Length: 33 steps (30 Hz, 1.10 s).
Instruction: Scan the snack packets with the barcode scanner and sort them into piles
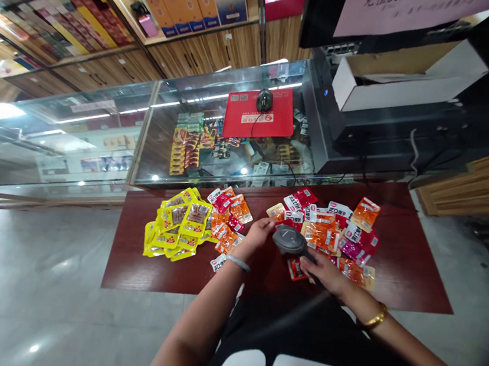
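Observation:
A dark handheld barcode scanner (pixel 290 240) is in my right hand (pixel 318 267), with the fingers wrapped round its handle. My left hand (pixel 258 233) is closed, its fingertips pinching the edge of a red-and-white snack packet (pixel 292 217) just beyond the scanner's head. Partly hidden by the scanner, more red and orange packets (pixel 321 234) lie loosely heaped to the right. To the left of my left hand is a smaller group of orange packets (pixel 240 207), beside a pile of yellow snack packets (pixel 196 217).
The packets lie on a dark red-brown board (pixel 148 275) in front of a glass display counter (pixel 154 154). On the glass are a red mat (pixel 238 124) and a computer mouse (pixel 264 100). A white open box (pixel 397 101) sits on a black machine at the right.

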{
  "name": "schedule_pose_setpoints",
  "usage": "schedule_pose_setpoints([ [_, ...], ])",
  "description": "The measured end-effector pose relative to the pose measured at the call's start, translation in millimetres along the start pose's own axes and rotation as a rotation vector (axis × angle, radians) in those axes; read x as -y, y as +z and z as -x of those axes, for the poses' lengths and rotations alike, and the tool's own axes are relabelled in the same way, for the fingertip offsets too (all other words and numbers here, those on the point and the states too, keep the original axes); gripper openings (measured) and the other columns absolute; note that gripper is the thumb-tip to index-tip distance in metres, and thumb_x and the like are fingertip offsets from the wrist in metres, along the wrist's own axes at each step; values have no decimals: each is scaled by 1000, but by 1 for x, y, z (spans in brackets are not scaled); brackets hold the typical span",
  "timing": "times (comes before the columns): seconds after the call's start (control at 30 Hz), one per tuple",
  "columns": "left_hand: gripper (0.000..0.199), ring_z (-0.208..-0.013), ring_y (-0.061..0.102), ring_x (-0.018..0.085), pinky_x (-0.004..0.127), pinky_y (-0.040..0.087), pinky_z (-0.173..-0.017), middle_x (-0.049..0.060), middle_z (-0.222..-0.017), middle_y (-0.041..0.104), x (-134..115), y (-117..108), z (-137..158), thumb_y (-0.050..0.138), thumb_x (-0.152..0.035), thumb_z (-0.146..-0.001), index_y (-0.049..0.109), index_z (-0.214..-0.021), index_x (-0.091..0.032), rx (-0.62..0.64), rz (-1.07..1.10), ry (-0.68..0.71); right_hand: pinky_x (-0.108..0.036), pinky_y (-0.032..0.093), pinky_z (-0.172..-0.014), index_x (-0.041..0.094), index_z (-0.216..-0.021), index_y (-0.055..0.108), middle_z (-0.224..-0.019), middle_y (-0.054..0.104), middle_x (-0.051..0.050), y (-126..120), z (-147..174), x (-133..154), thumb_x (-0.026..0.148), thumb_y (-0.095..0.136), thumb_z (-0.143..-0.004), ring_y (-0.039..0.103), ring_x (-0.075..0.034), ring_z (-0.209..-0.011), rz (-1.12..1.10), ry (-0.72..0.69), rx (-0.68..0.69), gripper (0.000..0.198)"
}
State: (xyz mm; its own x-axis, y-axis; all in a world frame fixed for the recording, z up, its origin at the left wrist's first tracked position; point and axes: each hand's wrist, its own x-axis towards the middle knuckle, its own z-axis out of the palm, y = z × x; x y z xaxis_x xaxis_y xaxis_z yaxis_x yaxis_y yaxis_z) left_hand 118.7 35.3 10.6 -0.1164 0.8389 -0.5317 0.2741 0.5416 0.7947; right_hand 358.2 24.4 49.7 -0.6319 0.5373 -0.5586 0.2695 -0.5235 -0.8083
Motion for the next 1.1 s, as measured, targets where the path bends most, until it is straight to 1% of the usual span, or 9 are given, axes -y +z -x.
schedule_pose_setpoints([
  [0.07,32,-88,65,17,29,52,-83,9,-97,72,2,2,-3,52,-32,-92,67,-111,-12,5,166,35,-23,33,-46,21,-100,55,-58,46,8,1,-1,4,66,60,-85,39,-9,-46,-38,18,-25,48],
  [0.13,33,-92,65,18,31,51,-86,10,-103,71,8,-8,-5,57,-31,-89,65,-115,-13,-112,210,26,-23,33,-46,21,-96,55,-57,44,8,3,-1,8,67,61,-83,39,-9,-46,-50,29,-32,49],
  [0.23,37,-103,62,24,37,48,-94,13,-111,68,18,-39,-4,63,-28,-84,63,-118,-14,-425,-133,-64,-23,33,-47,21,-91,54,-56,45,8,5,-3,12,67,61,-82,40,-10,-46,-33,20,-16,48],
  [0.3,46,-113,57,27,41,43,-100,15,-118,64,20,-62,-5,64,-24,-82,59,-127,-16,-512,-461,-62,-23,32,-46,21,-91,54,-56,46,8,6,-4,11,67,61,-83,40,-10,-45,-31,20,-7,47],
  [0.43,56,-116,52,29,41,41,-99,15,-129,56,8,-91,-16,56,-17,-84,51,-139,-25,-431,-897,5,-23,32,-47,21,-95,53,-56,45,8,5,-6,7,65,59,-85,39,-10,-45,-10,20,3,46],
  [0.63,38,-116,50,35,42,41,-95,19,-123,58,-9,-99,-36,69,-35,-76,65,-106,-13,-380,-1073,-150,-23,31,-45,21,-95,53,-59,44,8,1,-11,-2,65,59,-86,38,-9,-45,-25,24,-21,46],
  [0.83,31,-102,63,29,37,42,-88,14,-100,70,4,-86,-31,62,-41,-85,61,-105,-16,-239,-981,-62,-24,32,-46,18,-114,56,-57,45,8,-3,-15,-1,65,56,-88,39,-9,-43,5,8,-5,53],
  [0.97,29,-92,67,23,30,42,-78,9,-100,72,15,-81,-27,64,-42,-85,60,-105,-21,-276,-771,-115,-24,32,-45,17,-125,54,-57,44,8,1,-16,7,66,56,-86,39,-10,-42,26,22,12,63],
  [1.1,22,-85,66,19,27,41,-74,5,-95,73,20,-83,-26,66,-39,-83,62,-98,-22,-292,-597,-108,-24,31,-45,17,-124,55,-57,45,8,3,-19,7,68,56,-85,39,-10,-42,63,38,18,64],
])
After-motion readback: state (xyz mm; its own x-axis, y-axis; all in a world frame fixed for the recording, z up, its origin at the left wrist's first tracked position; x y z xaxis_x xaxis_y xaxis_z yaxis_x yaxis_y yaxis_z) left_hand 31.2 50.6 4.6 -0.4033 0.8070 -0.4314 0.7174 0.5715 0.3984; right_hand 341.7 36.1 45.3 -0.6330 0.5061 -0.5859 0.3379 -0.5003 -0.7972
